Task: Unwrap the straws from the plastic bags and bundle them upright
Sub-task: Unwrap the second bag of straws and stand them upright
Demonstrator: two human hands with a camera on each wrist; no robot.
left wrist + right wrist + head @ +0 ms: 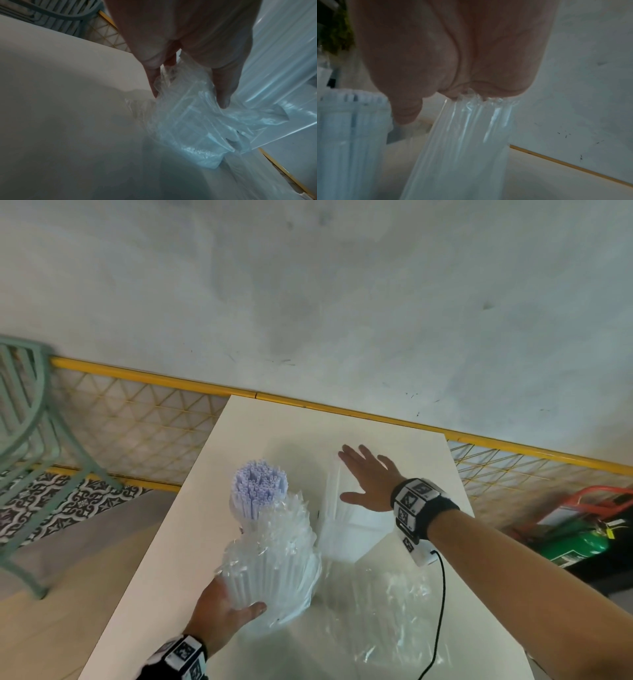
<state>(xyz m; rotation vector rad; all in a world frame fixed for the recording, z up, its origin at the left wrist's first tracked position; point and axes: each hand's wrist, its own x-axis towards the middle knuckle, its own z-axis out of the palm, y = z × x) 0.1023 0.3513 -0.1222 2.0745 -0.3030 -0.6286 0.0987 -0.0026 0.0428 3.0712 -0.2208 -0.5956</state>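
Note:
On the white table my left hand grips a fat upright bundle of straws in crinkled clear plastic; the left wrist view shows the left hand, thumb and fingers clasping that plastic. Right behind this bundle stands a bare bundle of lilac-white straws. My right hand lies flat and open on the tops of a third upright bundle of wrapped straws. In the right wrist view the right hand presses its palm on those straw tops.
An empty clear bag lies crumpled on the table's near right. A black cable trails from my right wrist. A green chair stands left, a yellow mesh fence runs behind, and a green cylinder lies on the right.

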